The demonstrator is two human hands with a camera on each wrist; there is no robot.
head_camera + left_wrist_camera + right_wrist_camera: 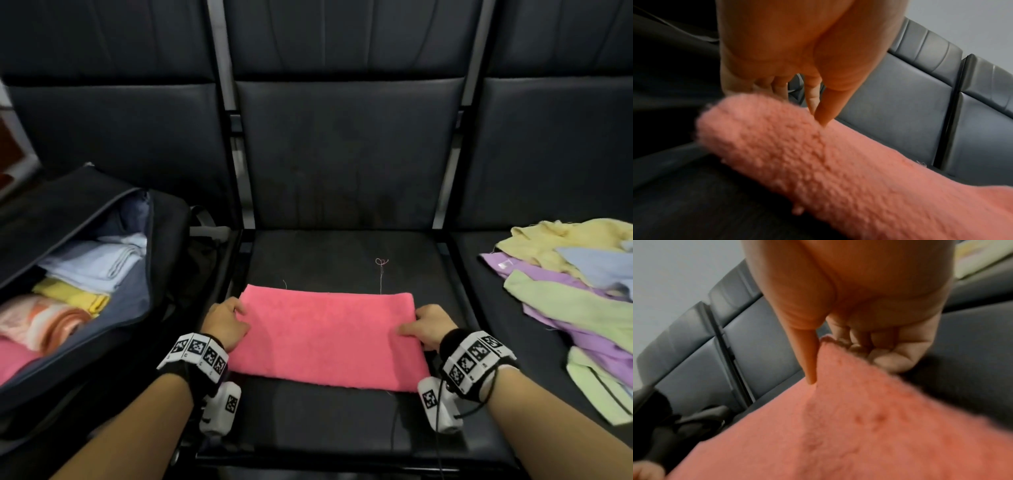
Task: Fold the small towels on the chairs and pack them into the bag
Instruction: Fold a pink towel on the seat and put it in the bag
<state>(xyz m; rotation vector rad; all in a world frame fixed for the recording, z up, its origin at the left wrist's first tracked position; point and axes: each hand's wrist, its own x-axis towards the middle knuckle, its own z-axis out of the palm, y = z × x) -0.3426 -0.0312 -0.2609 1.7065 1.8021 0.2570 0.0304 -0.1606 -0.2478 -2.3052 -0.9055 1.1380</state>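
Observation:
A pink towel (327, 337), folded to a rectangle, lies flat on the middle chair seat (342, 253). My left hand (227, 322) pinches its left edge, thumb on top and fingers behind the fold; the left wrist view shows the thumb tip of this hand (813, 110) pressing into the towel (838, 170). My right hand (430, 325) grips the right edge. In the right wrist view that hand (838, 353) has its thumb on top of the towel (859, 426) and its fingers curled under the edge. The open black bag (161, 240) stands on the left chair.
Inside the bag lie folded towels: light blue (92, 262), yellow (73, 296), orange-and-white (44, 323). A loose pile of yellow, blue, purple and green towels (575, 291) covers the right chair. A thread (381, 270) lies behind the pink towel. Chair backs rise beyond.

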